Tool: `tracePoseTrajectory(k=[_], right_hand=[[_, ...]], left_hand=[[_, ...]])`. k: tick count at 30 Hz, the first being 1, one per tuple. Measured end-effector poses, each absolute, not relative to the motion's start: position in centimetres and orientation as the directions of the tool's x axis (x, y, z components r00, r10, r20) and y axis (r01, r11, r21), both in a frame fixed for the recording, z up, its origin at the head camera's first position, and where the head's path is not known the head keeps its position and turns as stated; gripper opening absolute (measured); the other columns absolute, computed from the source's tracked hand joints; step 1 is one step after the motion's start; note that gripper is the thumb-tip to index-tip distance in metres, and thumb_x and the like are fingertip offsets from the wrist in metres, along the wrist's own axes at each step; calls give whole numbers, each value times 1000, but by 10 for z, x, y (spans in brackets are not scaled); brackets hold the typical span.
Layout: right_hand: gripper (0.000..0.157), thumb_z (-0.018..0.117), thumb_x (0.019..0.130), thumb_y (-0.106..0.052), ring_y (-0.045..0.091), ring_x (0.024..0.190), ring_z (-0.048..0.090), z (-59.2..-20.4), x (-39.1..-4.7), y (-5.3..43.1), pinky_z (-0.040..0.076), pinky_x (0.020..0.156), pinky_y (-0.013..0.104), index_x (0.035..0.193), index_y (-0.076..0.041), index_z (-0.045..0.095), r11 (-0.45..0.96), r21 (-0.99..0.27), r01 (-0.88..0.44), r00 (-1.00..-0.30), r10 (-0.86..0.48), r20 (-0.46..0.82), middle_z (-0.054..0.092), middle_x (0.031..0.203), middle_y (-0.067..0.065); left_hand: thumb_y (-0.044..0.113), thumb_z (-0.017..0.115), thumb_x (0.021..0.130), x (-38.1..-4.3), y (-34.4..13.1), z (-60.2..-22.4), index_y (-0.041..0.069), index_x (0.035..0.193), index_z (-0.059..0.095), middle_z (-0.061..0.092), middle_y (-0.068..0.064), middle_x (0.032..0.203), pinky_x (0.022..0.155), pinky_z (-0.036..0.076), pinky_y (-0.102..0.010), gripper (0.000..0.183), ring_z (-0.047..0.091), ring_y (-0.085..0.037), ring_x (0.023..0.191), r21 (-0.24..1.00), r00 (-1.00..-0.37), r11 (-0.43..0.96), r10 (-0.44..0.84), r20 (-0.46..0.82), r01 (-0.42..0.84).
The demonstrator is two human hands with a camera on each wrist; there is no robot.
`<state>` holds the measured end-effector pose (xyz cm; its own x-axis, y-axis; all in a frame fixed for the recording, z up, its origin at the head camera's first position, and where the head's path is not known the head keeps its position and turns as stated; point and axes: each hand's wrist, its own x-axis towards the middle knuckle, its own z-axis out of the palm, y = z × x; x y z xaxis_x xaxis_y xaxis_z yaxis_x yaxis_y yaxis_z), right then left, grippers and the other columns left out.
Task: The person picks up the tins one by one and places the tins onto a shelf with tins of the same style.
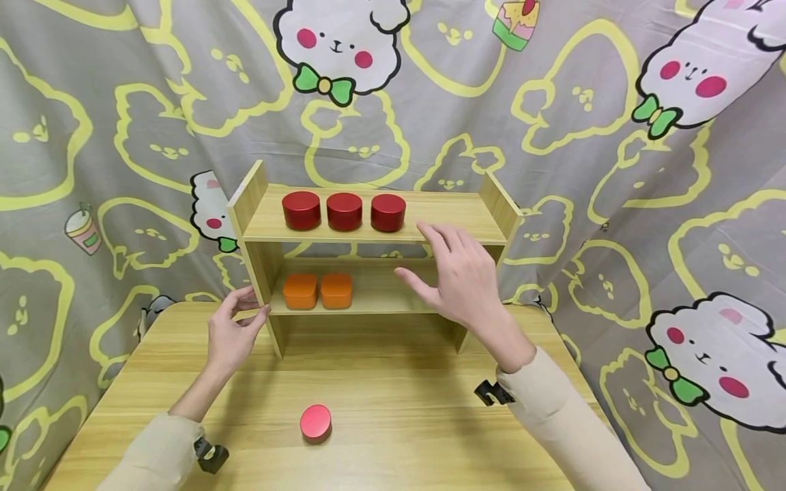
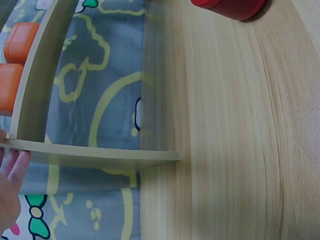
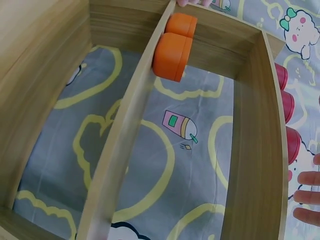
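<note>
The left hand (image 1: 233,334) gripped the left side of the pale wood-grain shelf (image 1: 368,240), while the right hand (image 1: 463,279), fingers extended and holding nothing, hovered just right of three shiny red cylinders (image 1: 344,211) on its top board (image 1: 457,206), blocking part of the middle board (image 1: 381,290) in the head view. The left wrist view caught a lone red cylinder (image 1: 316,423) on the near wood-grain tabletop (image 1: 393,423), outside the right wrist view. Two orange rounded-square boxes (image 1: 336,292) sat left on the middle board.

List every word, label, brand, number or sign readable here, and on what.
None can be read.
The red containers, orange containers and shelf show no legible lettering.
Small mark beside the printed cup on the curtain, right wrist view: too small to read.
</note>
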<state>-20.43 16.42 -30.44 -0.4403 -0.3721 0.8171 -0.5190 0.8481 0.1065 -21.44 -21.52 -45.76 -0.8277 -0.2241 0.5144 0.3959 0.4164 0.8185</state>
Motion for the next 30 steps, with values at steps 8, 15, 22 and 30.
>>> tracePoseTrajectory(k=[8, 15, 22, 30], right_hand=[[79, 43, 101, -74, 32, 106, 73, -320, -191, 169, 65, 78, 46, 134, -7, 68, 819, 131, -559, -393, -401, 828, 74, 120, 12], [75, 47, 102, -70, 32, 111, 73, -340, -180, 166, 66, 87, 46, 132, -6, 70, 779, 137, -613, -366, -432, 824, 75, 121, 13], [75, 44, 102, -71, 29, 110, 73, -361, -172, 160, 66, 84, 43, 133, -7, 69, 769, 106, -630, -407, -444, 799, 75, 122, 10], [75, 42, 103, -71, 26, 106, 74, -390, -162, 157, 67, 85, 41, 131, -7, 70, 750, 67, -658, -431, -448, 783, 75, 120, 8]], left_hand=[[-8, 75, 90, -215, -215, -457, -7, 129, 64, 59, 33, 107, 75, 56, -1, 40, 61, 16, 92, 813, -822, 415, -221, 525, 408], [-8, 75, 91, -214, -214, -457, -7, 129, 65, 59, 33, 107, 74, 56, -1, 40, 62, 15, 92, 816, -824, 411, -222, 521, 405], [-8, 74, 91, -213, -215, -457, -6, 129, 64, 59, 32, 107, 74, 56, -1, 40, 62, 15, 92, 820, -826, 410, -225, 516, 401], [-8, 74, 91, -213, -214, -457, -6, 129, 65, 61, 21, 110, 74, 56, -1, 39, 62, 15, 92, 824, -829, 400, -226, 512, 400]])
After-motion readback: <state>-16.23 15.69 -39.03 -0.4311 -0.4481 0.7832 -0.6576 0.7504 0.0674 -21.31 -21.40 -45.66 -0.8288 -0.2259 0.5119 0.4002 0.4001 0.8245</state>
